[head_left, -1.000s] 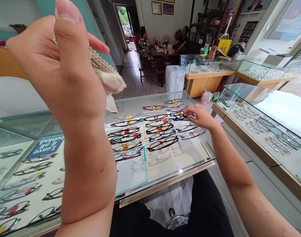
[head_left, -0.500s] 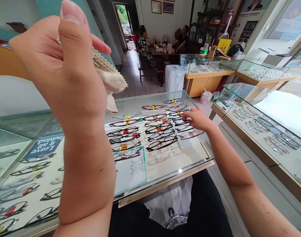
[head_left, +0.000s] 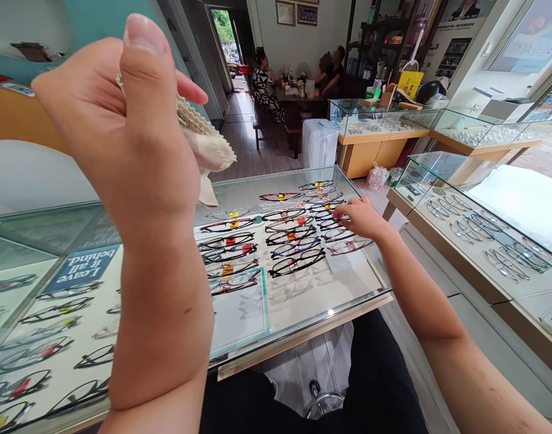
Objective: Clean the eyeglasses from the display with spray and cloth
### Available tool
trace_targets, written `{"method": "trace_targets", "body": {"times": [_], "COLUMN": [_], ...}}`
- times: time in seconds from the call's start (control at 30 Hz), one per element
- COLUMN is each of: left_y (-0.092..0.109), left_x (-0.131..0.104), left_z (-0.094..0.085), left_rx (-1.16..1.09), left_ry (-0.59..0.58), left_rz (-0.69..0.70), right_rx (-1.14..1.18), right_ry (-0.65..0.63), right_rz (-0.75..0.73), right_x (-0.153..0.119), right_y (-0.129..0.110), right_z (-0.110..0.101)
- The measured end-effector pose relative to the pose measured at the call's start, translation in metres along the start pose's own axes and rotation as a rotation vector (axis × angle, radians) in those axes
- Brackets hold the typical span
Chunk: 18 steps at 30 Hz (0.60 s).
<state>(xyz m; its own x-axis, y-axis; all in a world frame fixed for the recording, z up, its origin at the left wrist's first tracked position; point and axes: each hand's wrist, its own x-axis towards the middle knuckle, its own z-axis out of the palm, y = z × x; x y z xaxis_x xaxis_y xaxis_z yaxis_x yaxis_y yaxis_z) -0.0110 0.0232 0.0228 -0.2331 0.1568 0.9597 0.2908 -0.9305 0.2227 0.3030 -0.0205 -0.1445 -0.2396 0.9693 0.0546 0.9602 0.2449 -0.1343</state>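
Note:
Raised close to the camera at the left, my left hand (head_left: 144,126) is closed around a beige cleaning cloth (head_left: 207,147) with a zigzag-cut edge. The cloth hangs out past the fingers, and most of those fingers are hidden behind the thumb and palm. My right hand (head_left: 361,218) rests at the right side of the glass display case (head_left: 343,289), its fingers loosely bent and apart, with no object visible in them. Rows of eyeglasses (head_left: 296,263), several with red, yellow or orange tags, lie at the case beside that hand.
Another glass case (head_left: 76,229) with eyeglasses adjoins on the left, and one more (head_left: 497,235) stands to the right. A plastic-wrapped suitcase (head_left: 320,143) stands beyond the counter. People sit at a dark table (head_left: 298,95) at the back. A stool base (head_left: 323,401) shows below.
My left hand has shifted slightly right and down with the cloth still in it. My right hand has barely moved at the case.

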Motion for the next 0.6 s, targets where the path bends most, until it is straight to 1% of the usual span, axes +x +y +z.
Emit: {"method": "trace_targets", "body": {"times": [0.07,0.17,0.33,0.4,0.53,0.6], "left_y": [0.000,0.005,0.012,0.013,0.017,0.019], "left_x": [0.000,0.000,0.001,0.000,-0.001,-0.002], "left_z": [0.000,0.000,-0.001,-0.002,-0.001,0.000], "left_rx": [0.001,-0.012,0.002,0.003,0.018,0.020], "left_ry": [-0.008,0.013,-0.019,-0.021,-0.056,-0.038], "left_rz": [-0.007,-0.041,-0.079,-0.083,-0.085,-0.088], "right_rx": [0.000,0.018,0.069,0.049,0.015,0.007], "right_ry": [-0.011,0.004,0.127,0.146,0.095,0.071], "right_rz": [0.005,-0.004,0.014,0.014,-0.002,-0.008], "right_x": [0.000,0.000,0.001,0.002,0.004,0.005], "right_y": [-0.001,0.000,0.006,0.008,0.006,0.002], "right_z": [0.000,0.000,0.000,0.002,0.007,0.009]}}
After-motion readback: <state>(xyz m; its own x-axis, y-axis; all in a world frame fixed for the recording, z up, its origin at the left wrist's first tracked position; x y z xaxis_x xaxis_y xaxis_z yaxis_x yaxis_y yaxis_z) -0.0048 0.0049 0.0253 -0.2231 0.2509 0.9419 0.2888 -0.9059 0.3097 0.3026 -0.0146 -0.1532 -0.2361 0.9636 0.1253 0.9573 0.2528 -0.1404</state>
